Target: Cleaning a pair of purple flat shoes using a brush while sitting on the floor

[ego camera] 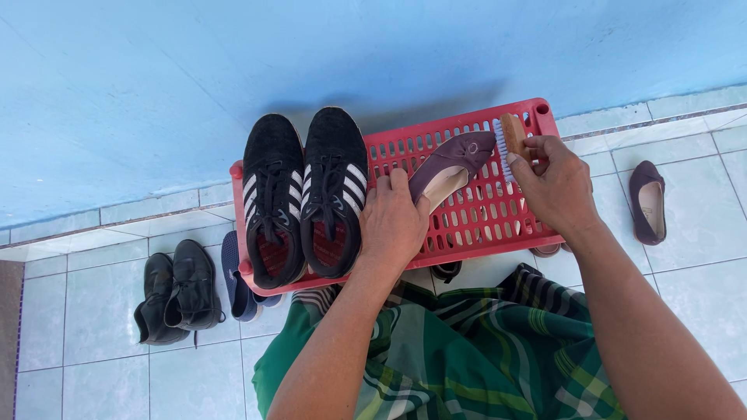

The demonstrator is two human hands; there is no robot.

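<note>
- Grip on the brush: your right hand (554, 183) is closed around a wooden brush (511, 141), bristles turned toward the toe of the purple flat shoe (453, 165). The hold sits high on the brush body, so a hard stroke could, in my judgement, twist it out of your fingers and drop it off the far end of the red rack (475, 211).
- Hold on the shoe: your left hand (394, 219) clasps the purple flat shoe at its heel, at the middle of the red rack. The toe looks unsupported — sideways brushing pressure could pivot the shoe out of that grasp.
- Rack stability: the red rack rests across your lap on the green plaid cloth (459, 354), not on the floor. A shift of your knees could tip it, and the black striped sneakers (305, 194) on its left end would likely slide off first.
- Slotted surface: bristles or a fingertip could catch in the rack's openings during a long stroke.
- Items around the rack: the matching purple flat (647, 201) lies on the tiles to the rack's right; black leather shoes (177, 292) stand to its lower left — anything falling could land on them.
- Dust: brushed dirt may drop through the rack onto the cloth.
</note>
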